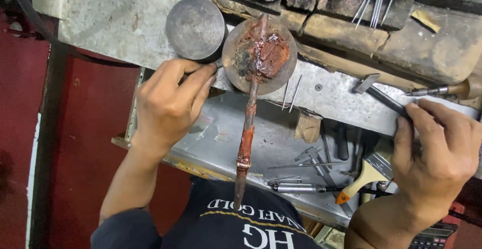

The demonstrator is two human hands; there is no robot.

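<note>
While the left hand [168, 103] pinches a thin tool at the round pitch-covered disc [259, 55] on the bench's front edge, the right hand [439, 151] clamps a dark hammer handle [386, 100] near the right edge.

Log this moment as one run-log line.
left hand: pinching thin tool at round disc | right hand: gripping dark metal tool | wax-coated stick: lying across disc
</note>
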